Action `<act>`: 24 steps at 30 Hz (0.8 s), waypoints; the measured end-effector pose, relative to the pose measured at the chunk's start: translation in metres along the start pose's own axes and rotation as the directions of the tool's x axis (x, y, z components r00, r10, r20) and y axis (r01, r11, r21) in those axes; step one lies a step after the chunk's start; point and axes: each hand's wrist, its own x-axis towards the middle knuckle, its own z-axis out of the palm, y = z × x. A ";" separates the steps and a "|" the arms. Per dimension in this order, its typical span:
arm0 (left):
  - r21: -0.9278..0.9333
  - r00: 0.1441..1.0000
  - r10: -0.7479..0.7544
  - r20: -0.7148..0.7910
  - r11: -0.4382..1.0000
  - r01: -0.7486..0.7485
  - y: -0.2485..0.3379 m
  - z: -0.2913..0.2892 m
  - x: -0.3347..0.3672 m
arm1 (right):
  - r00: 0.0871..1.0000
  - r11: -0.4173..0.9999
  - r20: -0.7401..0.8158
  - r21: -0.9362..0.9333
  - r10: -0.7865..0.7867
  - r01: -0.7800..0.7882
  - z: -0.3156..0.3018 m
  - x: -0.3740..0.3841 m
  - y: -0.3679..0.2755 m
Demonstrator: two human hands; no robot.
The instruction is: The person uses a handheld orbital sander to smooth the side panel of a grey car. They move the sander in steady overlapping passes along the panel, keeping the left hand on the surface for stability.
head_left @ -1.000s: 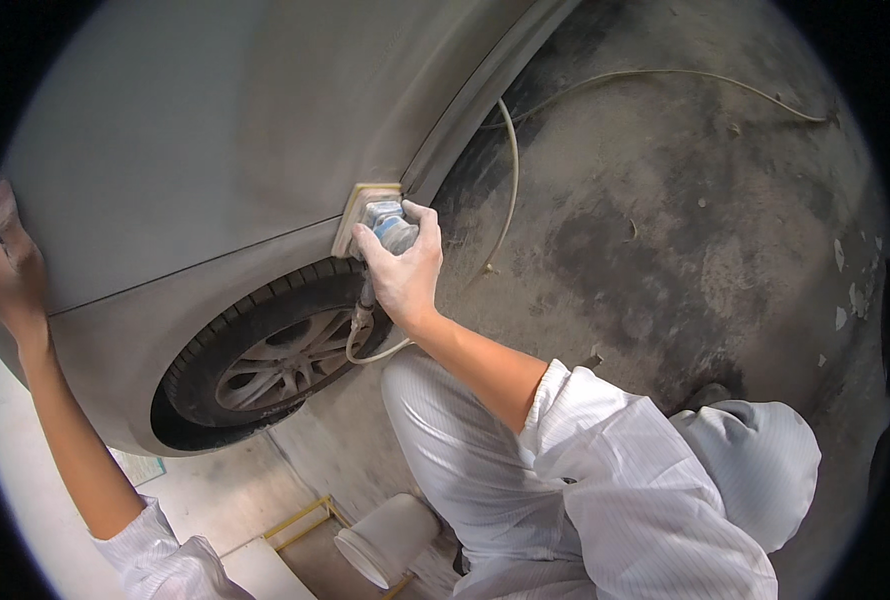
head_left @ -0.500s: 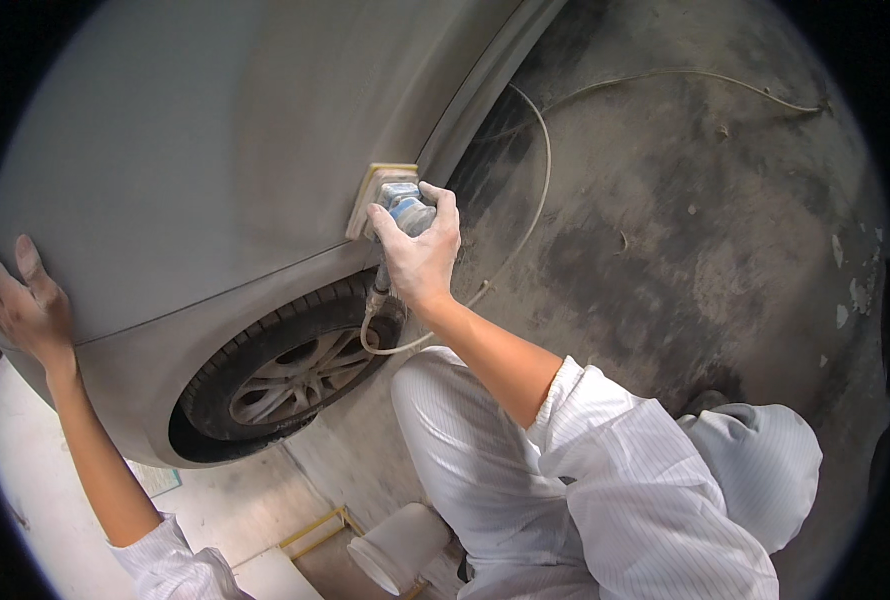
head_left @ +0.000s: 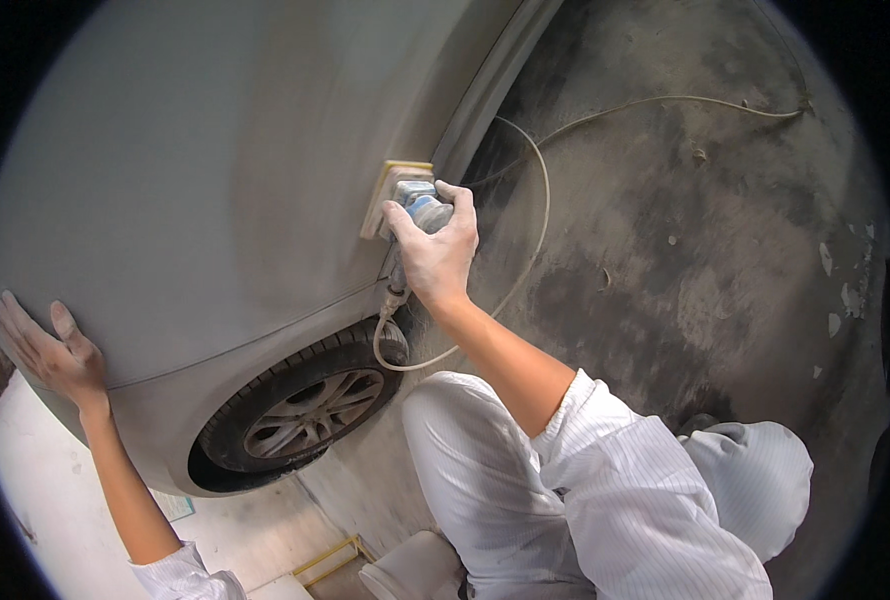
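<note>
My right hand [head_left: 440, 245] is wrapped over the top of a dusty blue-and-grey air sander [head_left: 425, 208], thumb on one side and fingers on the other. The sander's flat rectangular pad [head_left: 380, 200], with a yellow edge, lies against the grey car body panel [head_left: 195, 200] above the wheel arch. A thin pale hose [head_left: 545, 190] runs from the tool's lower end and loops onto the floor. At the far left, my left hand [head_left: 57, 352] rests flat on the panel near its edge, fingers spread and whitened with dust.
Below the panel is a tyre on a silver spoked wheel [head_left: 315, 412]. Near my bent knee [head_left: 475, 440] stand a white bucket [head_left: 415, 568] and a yellow frame [head_left: 330, 560]. The hose trails across the stained floor [head_left: 665, 270] at the right.
The whole view has shifted, so the car sits lower in it. Against the panel, the sander has moved a little farther from the wheel. My left hand stays on the same area.
</note>
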 end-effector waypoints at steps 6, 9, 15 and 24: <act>0.034 0.999 -0.013 0.038 0.999 0.011 -0.001 0.005 -0.007 | 0.998 0.996 0.041 -0.085 0.039 -0.036 -0.006 0.037 -0.023; 0.035 0.998 -0.019 0.067 0.999 0.017 -0.004 0.009 -0.010 | 1.000 0.995 0.022 -0.103 0.018 -0.016 -0.008 0.055 -0.034; 0.037 0.990 -0.060 0.130 0.998 0.055 -0.004 0.014 -0.007 | 1.000 0.996 0.003 -0.087 -0.007 0.007 -0.014 0.097 -0.051; -0.014 0.973 -0.089 0.214 0.995 0.094 -0.002 0.021 -0.007 | 1.000 0.992 -0.028 -0.126 0.001 -0.005 -0.023 0.160 -0.089</act>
